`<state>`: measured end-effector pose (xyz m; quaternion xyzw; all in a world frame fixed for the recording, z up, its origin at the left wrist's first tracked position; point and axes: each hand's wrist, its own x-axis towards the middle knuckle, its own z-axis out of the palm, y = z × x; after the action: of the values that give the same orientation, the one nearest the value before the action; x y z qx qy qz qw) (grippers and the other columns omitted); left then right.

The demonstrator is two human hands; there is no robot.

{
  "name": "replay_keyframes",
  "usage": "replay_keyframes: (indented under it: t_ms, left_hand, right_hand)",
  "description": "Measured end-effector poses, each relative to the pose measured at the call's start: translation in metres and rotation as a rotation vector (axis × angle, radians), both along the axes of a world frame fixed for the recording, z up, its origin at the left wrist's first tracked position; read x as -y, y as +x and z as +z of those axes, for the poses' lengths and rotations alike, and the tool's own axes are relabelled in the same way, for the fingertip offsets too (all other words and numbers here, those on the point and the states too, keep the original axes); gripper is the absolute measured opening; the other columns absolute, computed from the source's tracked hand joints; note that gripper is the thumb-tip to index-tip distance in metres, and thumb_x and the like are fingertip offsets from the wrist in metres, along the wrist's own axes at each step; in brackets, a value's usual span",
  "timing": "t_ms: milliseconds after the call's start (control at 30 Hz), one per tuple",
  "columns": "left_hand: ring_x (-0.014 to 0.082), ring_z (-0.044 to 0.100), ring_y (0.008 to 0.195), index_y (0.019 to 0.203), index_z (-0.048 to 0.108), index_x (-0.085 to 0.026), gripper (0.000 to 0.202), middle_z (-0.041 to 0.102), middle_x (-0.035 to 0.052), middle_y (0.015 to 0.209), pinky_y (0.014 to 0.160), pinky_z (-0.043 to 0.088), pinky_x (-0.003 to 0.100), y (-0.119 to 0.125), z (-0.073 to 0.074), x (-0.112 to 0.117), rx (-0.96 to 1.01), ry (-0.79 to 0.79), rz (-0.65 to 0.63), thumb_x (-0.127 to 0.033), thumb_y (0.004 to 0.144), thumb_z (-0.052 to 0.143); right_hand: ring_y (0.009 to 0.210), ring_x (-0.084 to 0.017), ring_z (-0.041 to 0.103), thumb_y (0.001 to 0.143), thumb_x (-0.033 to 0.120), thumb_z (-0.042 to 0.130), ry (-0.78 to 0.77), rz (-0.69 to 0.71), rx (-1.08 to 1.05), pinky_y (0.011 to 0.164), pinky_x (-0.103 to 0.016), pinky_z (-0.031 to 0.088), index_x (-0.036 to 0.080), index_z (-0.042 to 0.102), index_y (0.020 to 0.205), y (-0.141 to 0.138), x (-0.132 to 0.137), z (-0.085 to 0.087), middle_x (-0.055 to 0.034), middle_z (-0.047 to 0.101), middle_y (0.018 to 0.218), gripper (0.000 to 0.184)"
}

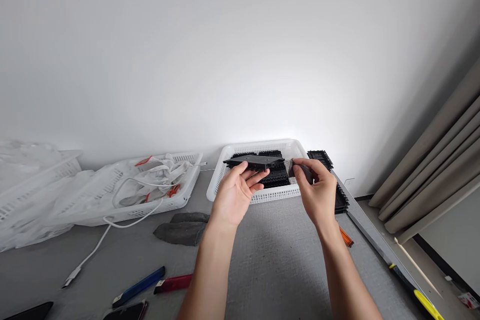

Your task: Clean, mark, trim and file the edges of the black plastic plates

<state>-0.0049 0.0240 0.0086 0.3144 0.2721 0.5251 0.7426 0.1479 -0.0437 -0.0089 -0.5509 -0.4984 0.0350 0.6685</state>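
Observation:
My left hand (237,192) holds a flat black plastic panel (255,161) by its near edge, thumb and fingertips around it, above a white basket. The panel is nearly edge-on, so most of its faces are hidden. A small, folded dark grey piece of sandpaper (303,172) is pinched between the thumb and fingers of my right hand (318,187), just right of the panel and apart from it. Inside the white plastic basket (258,197) lie several black plastic panels (276,176) with toothed edges. More dark grey sheets (182,230) lie on the table left of my left forearm.
Black toothed panels (340,200) are stacked right of the basket. An orange piece (345,236) lies near my right forearm. At left stands a white basket (183,202) with cables and plastic film. Blue (138,286) and red (172,284) slim tools lie in front; a yellow-black handle (416,292) is at right.

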Motion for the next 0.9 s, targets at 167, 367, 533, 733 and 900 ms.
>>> replay_keyframes:
  t_ms: [167, 367, 533, 733, 900]
  left_hand:
    - [0.0177, 0.073, 0.065, 0.072, 0.055, -0.018, 0.014, 0.068, 0.0018, 0.060, 0.041, 0.044, 0.018, 0.003, 0.001, 0.001, 0.080, -0.117, -0.083, -0.013, 0.083, 0.061]
    - [0.0155, 0.071, 0.063, 0.071, 0.059, -0.016, 0.013, 0.071, 0.0012, 0.069, 0.042, 0.040, 0.019, 0.008, -0.002, 0.004, 0.079, -0.094, -0.128, -0.014, 0.079, 0.068]
    - [0.0163, 0.070, 0.062, 0.069, 0.064, -0.015, 0.011, 0.072, 0.0040, 0.073, 0.043, 0.039, 0.019, 0.010, -0.003, 0.005, 0.017, -0.007, -0.133, -0.015, 0.071, 0.075]
    - [0.0175, 0.070, 0.062, 0.073, 0.065, -0.016, 0.018, 0.072, 0.0022, 0.075, 0.047, 0.041, 0.021, 0.009, -0.003, 0.005, -0.037, 0.106, -0.028, -0.020, 0.063, 0.079]
    - [0.0137, 0.064, 0.059, 0.069, 0.058, -0.017, 0.021, 0.068, -0.0007, 0.072, 0.048, 0.040, 0.023, 0.004, -0.004, 0.003, -0.133, 0.191, 0.130, -0.023, 0.061, 0.076]
  right_hand:
    - [0.087, -0.021, 0.071, 0.087, 0.029, 0.063, -0.002, 0.065, -0.116, 0.077, -0.035, 0.057, 0.021, 0.073, 0.103, -0.003, 0.000, -0.003, -0.0068, 0.075, 0.097, 0.020]
    - [0.088, -0.020, 0.070, 0.089, 0.023, 0.060, 0.097, -0.008, 0.082, 0.078, -0.035, 0.058, 0.024, 0.073, 0.099, -0.010, 0.002, 0.001, -0.0053, 0.075, 0.097, 0.016]
    - [0.088, -0.020, 0.071, 0.089, 0.018, 0.058, 0.105, -0.028, 0.135, 0.082, -0.035, 0.058, 0.024, 0.074, 0.098, -0.016, 0.000, 0.001, -0.0061, 0.075, 0.098, 0.019]
    - [0.083, -0.019, 0.071, 0.086, 0.018, 0.060, -0.034, 0.131, 0.086, 0.075, -0.031, 0.056, 0.023, 0.076, 0.092, -0.017, 0.002, 0.003, -0.0040, 0.076, 0.091, 0.017]
    - [0.075, -0.018, 0.068, 0.085, 0.017, 0.060, -0.181, 0.047, 0.178, 0.069, -0.029, 0.052, 0.022, 0.076, 0.086, -0.005, 0.024, 0.013, -0.0033, 0.074, 0.086, 0.017]
